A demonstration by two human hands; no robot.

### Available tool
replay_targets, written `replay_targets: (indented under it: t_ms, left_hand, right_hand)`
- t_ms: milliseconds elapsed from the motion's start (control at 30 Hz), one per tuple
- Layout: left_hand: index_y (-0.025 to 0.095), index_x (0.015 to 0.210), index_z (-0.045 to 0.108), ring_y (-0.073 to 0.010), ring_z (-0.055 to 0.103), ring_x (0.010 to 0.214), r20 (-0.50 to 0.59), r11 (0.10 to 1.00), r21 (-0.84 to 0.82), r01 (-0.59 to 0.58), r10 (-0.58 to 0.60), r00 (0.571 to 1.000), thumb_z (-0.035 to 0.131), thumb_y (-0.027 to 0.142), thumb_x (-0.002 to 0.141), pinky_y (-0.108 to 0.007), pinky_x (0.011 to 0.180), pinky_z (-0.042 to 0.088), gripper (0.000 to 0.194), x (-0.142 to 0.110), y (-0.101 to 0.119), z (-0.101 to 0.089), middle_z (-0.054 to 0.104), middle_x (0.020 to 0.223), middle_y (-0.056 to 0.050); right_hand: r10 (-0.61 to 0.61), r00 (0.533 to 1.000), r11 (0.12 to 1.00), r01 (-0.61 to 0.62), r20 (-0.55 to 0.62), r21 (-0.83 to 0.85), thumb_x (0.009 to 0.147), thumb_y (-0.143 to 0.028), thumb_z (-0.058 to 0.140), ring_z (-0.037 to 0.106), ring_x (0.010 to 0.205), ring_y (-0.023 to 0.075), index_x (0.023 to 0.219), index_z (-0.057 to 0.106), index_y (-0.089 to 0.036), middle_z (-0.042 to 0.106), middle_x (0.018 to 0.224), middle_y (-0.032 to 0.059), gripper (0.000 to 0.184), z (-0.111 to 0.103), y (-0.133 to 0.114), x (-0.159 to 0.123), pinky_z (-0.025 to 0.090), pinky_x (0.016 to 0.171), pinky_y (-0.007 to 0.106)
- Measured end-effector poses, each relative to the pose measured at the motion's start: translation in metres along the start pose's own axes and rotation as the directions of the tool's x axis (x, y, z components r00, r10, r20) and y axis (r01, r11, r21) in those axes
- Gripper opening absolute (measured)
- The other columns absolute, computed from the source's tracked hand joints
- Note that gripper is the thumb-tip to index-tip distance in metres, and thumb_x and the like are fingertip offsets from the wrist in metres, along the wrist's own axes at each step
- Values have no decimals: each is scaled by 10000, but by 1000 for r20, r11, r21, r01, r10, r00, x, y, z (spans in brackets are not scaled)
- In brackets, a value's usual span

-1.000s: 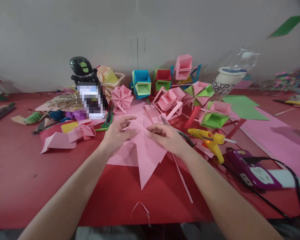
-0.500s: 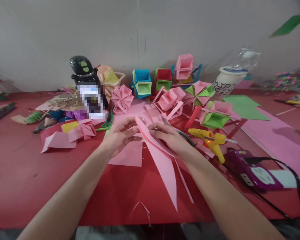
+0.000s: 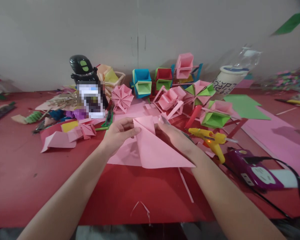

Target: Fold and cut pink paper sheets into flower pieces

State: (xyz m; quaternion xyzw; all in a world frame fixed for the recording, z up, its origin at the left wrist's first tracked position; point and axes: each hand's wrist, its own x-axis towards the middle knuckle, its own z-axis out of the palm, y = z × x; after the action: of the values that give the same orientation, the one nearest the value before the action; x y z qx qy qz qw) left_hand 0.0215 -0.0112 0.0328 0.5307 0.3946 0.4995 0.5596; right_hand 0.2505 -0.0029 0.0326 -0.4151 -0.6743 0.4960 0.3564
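Note:
A folded sheet of pink paper (image 3: 155,150) is held up over the table, its pointed flap reaching right to my right wrist. My left hand (image 3: 120,135) pinches its upper left edge, thumb on the near face and fingers behind. At the paper's upper right, my right hand (image 3: 173,133) is close against it; its fingers are blurred and partly hidden, so their grip does not show. Beneath lies a flat pink sheet (image 3: 123,156). A narrow pink strip (image 3: 186,186) rests by my right forearm. Scissors (image 3: 187,135) lie mostly hidden behind my right hand.
Folded paper lanterns (image 3: 142,83) stand along the back. A yellow glue gun (image 3: 210,138) with a lit orange light lies right, near a purple power box (image 3: 257,170) and its cables. A phone (image 3: 92,100) leans at the left behind paper scraps (image 3: 58,141). A white cup (image 3: 226,80) stands back right.
The pink paper has turned from nearly edge-on to facing me, its point swinging up and right. My left thumb has closed onto it, and my right fingers have shifted toward its upper right edge.

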Motion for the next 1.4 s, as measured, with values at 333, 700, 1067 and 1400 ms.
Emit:
replay_targets:
  t_ms: [333,700,1067,1400]
  left_hand:
    - [169,891,738,-123,574,664,-79,998,54,32,-28,996,769,326,810,-256,609,477,179,1,-4,3,650,771,-9]
    - [179,1018,743,-151,644,720,-129,991,98,94,-81,988,812,350,769,-277,647,575,310,0,-3,5,685,831,-27]
    - [182,1023,735,-187,686,775,-129,993,88,81,-69,989,805,357,779,-326,671,633,308,-2,-1,8,703,839,-35]
    - [175,1043,741,-164,685,779,-125,991,88,102,-90,988,802,354,784,-289,672,633,320,-1,-1,9,724,835,-29]
  right_hand:
    - [118,971,956,-168,207,240,759,-452,823,597,703,144,846,701,-178,677,802,7,312,15,-8,2,454,609,268]
    - [86,988,988,-102,130,114,794,-537,763,523,655,150,792,673,-181,608,724,5,367,16,1,4,403,566,278]
    - [4,998,998,0,59,-66,875,-523,694,365,608,117,674,454,-206,366,658,-44,446,12,4,7,279,555,278]
    - [-14,999,994,18,38,-105,915,-536,617,365,586,115,687,477,-200,377,644,-41,429,14,6,8,276,526,279]
